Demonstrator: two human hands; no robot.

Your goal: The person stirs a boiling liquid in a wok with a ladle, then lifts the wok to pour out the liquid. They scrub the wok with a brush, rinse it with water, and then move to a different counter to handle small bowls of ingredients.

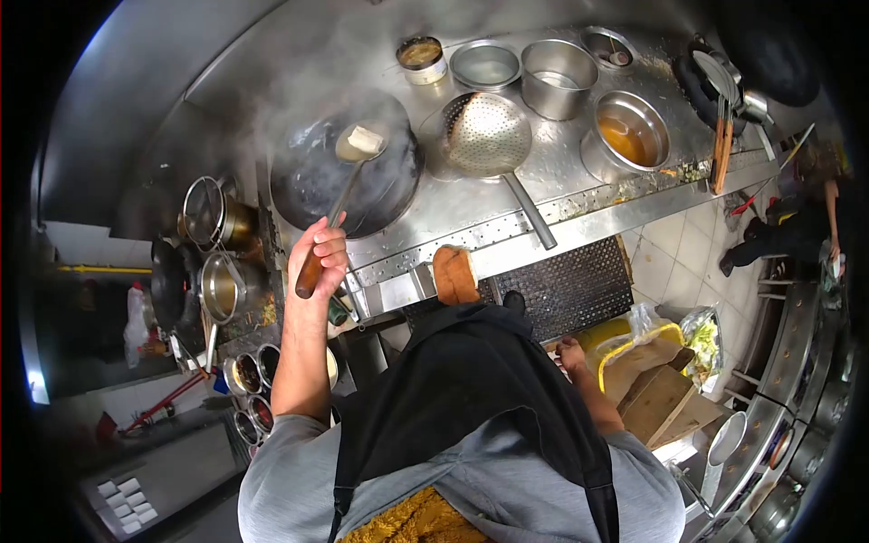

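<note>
In the head view, the left hand (319,256) is closed around the wooden grip of a ladle (347,192), with the fingers wrapped and no opening left. The ladle's bowl is over the wok (294,185), and in this bowl there is a pale block (366,139), which looks to me like fat or something similar. So the block is already scooped up, but it is not released into the wok. Steam rises around the wok, therefore I judge that it is already hot, and the work seems at an early stage; how much is left, the view does not show. The right hand (568,355) is low beside the body, near the cardboard box (643,398); its fingers seem bent, but I cannot tell how far it is open, or whether it has hold of anything. To the right of the wok, a perforated strainer (489,136) lies with its handle toward the near edge of the metal counter (561,195). Behind and beside it stand a tin can (422,61), a metal basin (486,65), and a pot of orange-brown liquid (625,138). An orange-brown cloth (455,275) lies at the counter's front edge.
</note>
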